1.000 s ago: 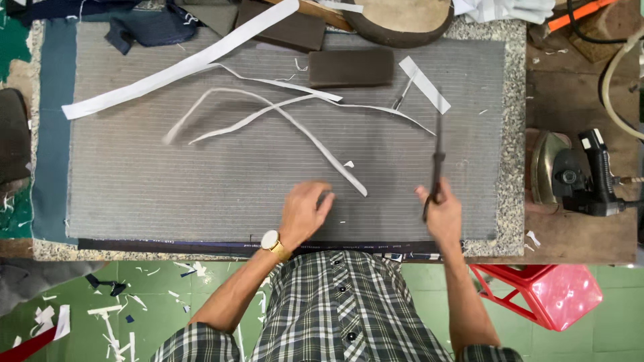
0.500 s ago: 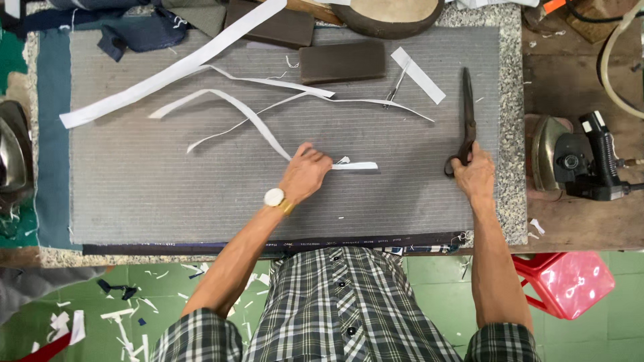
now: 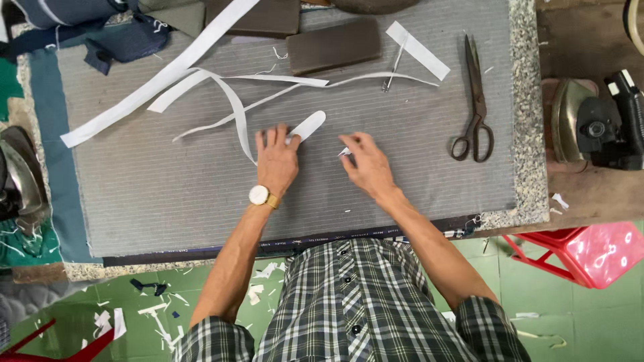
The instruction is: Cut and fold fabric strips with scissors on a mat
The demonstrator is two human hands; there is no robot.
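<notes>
**A:** What's that little white piece [image 3: 307, 125] like to handle? It lies on the grey striped cloth [image 3: 168, 188] in the middle of the table, rounded at one end, just past the left fingertips.

**B:** Looks like a thin, limp offcut of lining or stiffener: feather-light, nothing fragile, and I'd guess it slides about on that cloth. I'd pin it flat near the lower end, or pinch it by an edge (the rounded tip would flop).

**A:** And the hands?

**B:** Left hand [image 3: 276, 159] lies palm down, fingers spread a bit, tips pressing on the lower end of the piece, not gripping it. A long white strip [image 3: 231, 110] runs right beside that hand. Right hand [image 3: 365, 164] is loosely open, and its fingertips pinch a tiny white scrap [image 3: 344, 152].

**A:** Anything else nearby?

**B:** Scissors [image 3: 475, 100] lie well off to the right, nobody touching them. An iron [image 3: 594, 124] sits past the table edge, a dark block [image 3: 333, 45] up top, and a red stool [image 3: 590, 251] is on the floor.
</notes>
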